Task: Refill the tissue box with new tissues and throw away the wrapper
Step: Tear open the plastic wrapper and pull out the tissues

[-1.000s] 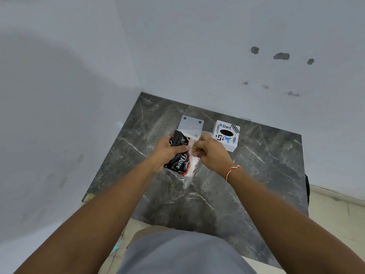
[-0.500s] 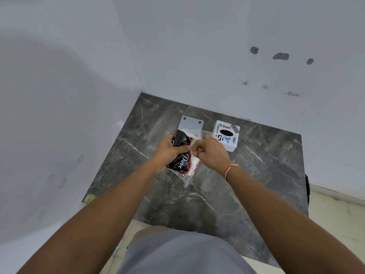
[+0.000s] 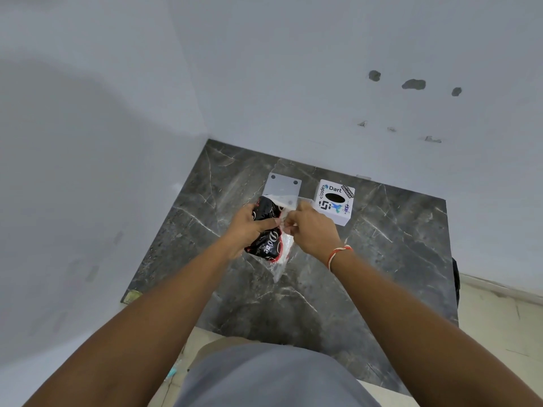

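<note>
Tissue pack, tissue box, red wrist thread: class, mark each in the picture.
tissue pack [image 3: 266,240], head view, black printed wrapper.
tissue box [image 3: 335,198], head view, oval opening on its top.
red wrist thread [image 3: 338,254], head view, strand across right wrist.

Both bare forearms reach forward and converge at the centre of the view; the left hand [image 3: 249,227] is curled in a grip, palm turned inward, thumb lying across toward the right; the right hand [image 3: 313,227] sits just beside it, knuckles up, its fingertips [image 3: 289,224] pinched together near the left thumb; a red and white thread band circles the right wrist.
</note>
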